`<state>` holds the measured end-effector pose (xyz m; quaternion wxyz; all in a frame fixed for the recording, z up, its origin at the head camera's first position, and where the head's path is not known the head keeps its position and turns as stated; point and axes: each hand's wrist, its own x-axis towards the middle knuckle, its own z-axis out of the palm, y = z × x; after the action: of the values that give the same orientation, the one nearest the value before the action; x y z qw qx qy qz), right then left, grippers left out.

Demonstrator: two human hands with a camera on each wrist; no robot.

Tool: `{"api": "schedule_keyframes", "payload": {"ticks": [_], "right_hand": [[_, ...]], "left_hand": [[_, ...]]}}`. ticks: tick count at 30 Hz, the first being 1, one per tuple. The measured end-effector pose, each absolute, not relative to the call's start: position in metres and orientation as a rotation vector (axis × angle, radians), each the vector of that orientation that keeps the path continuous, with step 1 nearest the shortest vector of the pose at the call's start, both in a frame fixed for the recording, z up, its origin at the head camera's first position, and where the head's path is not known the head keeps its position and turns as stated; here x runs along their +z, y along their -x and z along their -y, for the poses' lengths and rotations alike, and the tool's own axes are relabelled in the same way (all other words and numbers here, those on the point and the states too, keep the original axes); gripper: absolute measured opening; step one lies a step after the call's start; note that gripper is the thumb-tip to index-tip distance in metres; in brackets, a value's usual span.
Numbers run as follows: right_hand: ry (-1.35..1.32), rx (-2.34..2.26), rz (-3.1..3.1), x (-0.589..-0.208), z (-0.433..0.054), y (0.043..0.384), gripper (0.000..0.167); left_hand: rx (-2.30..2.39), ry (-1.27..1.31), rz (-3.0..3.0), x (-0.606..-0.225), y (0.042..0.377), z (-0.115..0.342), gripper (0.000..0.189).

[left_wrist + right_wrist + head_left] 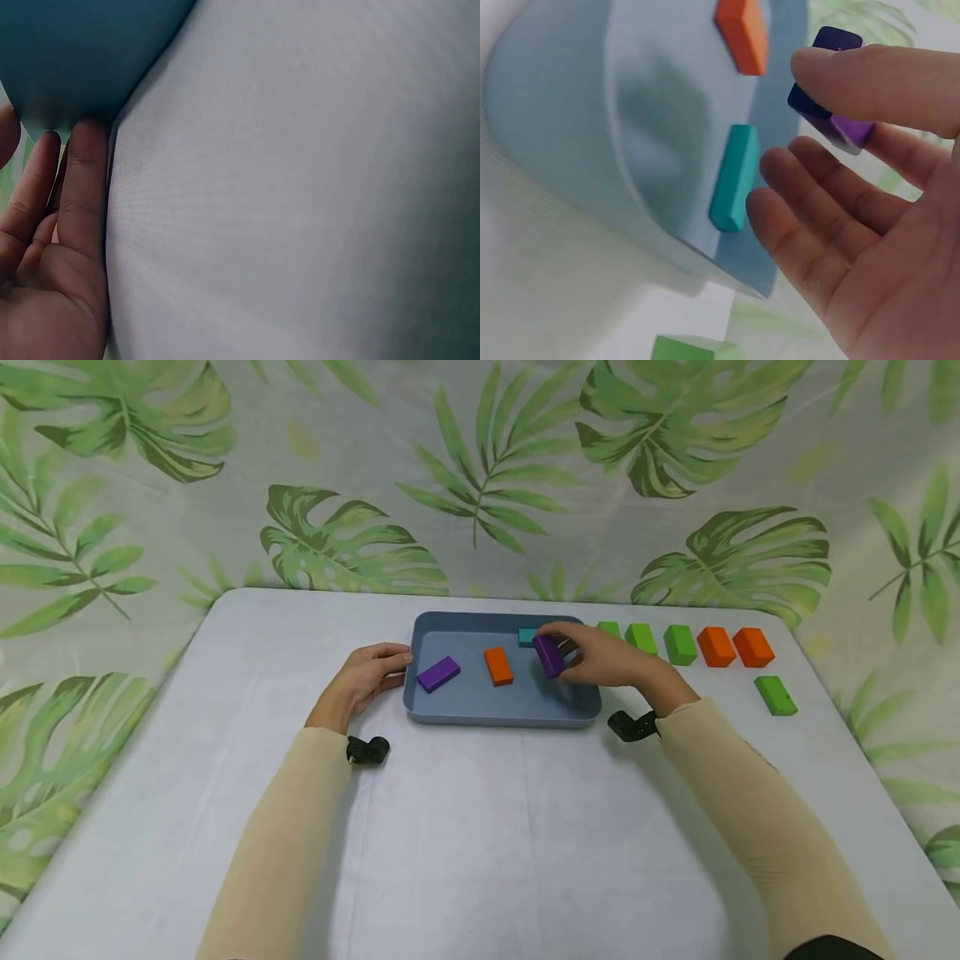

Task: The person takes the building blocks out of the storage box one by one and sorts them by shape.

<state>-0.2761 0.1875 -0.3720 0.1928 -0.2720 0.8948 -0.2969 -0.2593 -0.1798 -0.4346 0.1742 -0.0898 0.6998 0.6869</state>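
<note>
My right hand (600, 656) pinches a purple block (549, 657) between thumb and fingers, tilted above the right part of a blue-grey tray (465, 708). In the right wrist view the thumb lies across the block's end and the other fingers are loosely bent. Inside the tray are another purple block (438, 674) at the left, an orange block (498, 667) near the middle, and a teal block (527, 637) at the back, partly hidden by my hand. My left hand (367, 677) touches the tray's left side; in the left wrist view its straight fingers (84, 180) meet the outer wall.
Right of the tray stands a row of green blocks (680, 645) and orange blocks (716, 647). A lone green block (777, 695) lies nearer the front. The white-covered table (480, 843) backs onto a leaf-patterned cloth (487, 468).
</note>
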Motion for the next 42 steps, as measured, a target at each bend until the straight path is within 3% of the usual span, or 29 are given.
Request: {"api": "schedule_keyframes", "payload": {"ticks": [15,42], "right_hand": [[0.717,-0.984,-2.597,-0.349,-0.233,0.25,0.07],[0.44,-0.91,-2.689,-0.347,-0.319,0.235,0.074]], "left_hand": [[1.946,0.245,-1.995,-0.431,0.259,0.179,0.045],[1.919,0.257,-2.0,-0.434,0.26,0.178,0.046]]}}
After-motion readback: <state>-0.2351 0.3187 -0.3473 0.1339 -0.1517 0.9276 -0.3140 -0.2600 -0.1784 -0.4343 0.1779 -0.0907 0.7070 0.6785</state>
